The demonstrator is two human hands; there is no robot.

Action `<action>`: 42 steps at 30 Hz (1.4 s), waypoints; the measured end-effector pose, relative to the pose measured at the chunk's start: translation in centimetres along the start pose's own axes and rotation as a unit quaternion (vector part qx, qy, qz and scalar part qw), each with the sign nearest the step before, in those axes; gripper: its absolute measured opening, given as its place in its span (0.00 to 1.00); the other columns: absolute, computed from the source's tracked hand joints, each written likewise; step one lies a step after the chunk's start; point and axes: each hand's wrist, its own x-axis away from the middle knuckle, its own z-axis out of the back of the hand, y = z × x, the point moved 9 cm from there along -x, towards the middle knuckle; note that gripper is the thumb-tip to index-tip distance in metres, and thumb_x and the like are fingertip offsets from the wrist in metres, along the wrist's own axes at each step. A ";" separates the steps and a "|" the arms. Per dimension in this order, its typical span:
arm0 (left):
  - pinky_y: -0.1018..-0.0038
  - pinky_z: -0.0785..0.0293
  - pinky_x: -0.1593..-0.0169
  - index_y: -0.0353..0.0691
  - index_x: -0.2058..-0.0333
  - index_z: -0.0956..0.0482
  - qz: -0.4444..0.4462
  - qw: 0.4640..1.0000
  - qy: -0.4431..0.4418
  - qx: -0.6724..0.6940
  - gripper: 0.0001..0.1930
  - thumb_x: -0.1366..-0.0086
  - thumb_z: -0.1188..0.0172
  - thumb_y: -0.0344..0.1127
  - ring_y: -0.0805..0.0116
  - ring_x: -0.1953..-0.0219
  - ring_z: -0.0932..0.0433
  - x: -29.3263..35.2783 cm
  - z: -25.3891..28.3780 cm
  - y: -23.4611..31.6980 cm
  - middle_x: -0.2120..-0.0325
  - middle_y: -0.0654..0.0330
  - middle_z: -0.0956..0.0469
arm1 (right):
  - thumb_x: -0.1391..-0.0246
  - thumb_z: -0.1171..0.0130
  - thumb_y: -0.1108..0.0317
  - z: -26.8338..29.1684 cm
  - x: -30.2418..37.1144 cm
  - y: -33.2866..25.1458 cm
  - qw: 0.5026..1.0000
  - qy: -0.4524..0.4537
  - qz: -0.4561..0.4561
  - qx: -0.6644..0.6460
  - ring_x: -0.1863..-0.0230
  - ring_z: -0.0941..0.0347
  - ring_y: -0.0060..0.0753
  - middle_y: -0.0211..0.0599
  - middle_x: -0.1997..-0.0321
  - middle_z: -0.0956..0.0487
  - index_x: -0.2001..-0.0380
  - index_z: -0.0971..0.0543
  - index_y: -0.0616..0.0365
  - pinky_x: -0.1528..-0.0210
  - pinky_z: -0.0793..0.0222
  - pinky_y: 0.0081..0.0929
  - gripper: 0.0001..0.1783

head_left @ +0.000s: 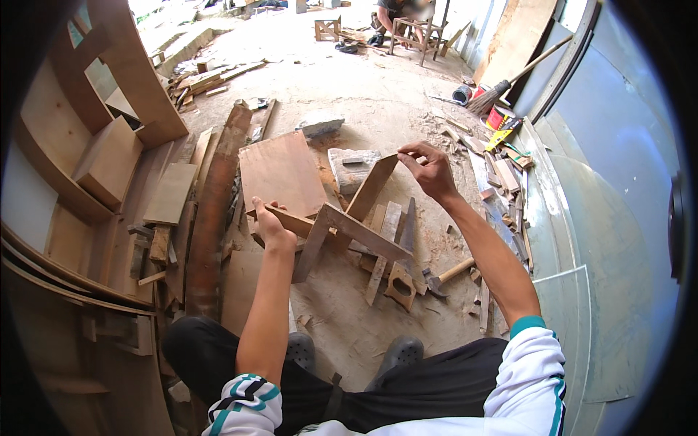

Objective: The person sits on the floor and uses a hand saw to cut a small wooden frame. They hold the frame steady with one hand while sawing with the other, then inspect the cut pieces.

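Over the ground in front of me is an angular frame of joined wooden slats [368,240]. My left hand [272,224] is closed around the slat on its left side. At the upper right, my right hand [429,171] pinches the raised end of another slat with thumb and fingertips. A square brown wooden panel [283,174] stands just behind the frame, beyond my left hand. Below the frame lie a handsaw with a wooden handle [400,286], a claw hammer [447,276] and several loose strips of wood. The frame partly covers the saw and these strips.
Stone blocks [354,168] sit behind the frame. A long rusty-brown beam [212,218] lies to my left, beside wooden cabinet parts [109,163]. Offcuts [503,171], cans [498,116], a broom [491,97] and glass sheets [556,320] line the right. Another person [396,18] works far ahead.
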 end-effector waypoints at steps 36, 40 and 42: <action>0.67 0.27 0.62 0.38 0.64 0.29 0.005 0.998 0.060 -0.013 0.24 0.28 0.46 0.59 0.68 0.69 0.27 -0.3 1.3 -0.2 0.69 0.62 0.27 | 0.38 0.39 0.63 -3.6 2.5 5.0 0.910 -0.093 -0.348 -0.203 0.72 0.22 0.24 0.35 0.67 0.17 0.62 0.18 0.60 0.71 0.25 0.25 0.10; 0.67 0.27 0.62 0.39 0.66 0.28 0.000 0.997 0.080 -0.021 0.25 0.28 0.47 0.59 0.68 0.70 0.27 -0.4 1.6 0.0 0.71 0.62 0.27 | 0.36 0.44 0.63 -0.6 2.7 8.3 0.888 0.008 -0.410 -0.206 0.72 0.22 0.26 0.37 0.66 0.17 0.61 0.18 0.61 0.70 0.23 0.26 0.12; 0.67 0.27 0.62 0.39 0.66 0.28 0.003 0.996 0.082 -0.021 0.25 0.28 0.47 0.59 0.68 0.70 0.27 -0.4 1.7 0.0 0.71 0.62 0.27 | 0.33 0.47 0.51 -0.6 3.5 9.0 0.880 -0.021 -0.439 -0.182 0.69 0.21 0.29 0.39 0.62 0.16 0.55 0.19 0.62 0.68 0.22 0.30 0.23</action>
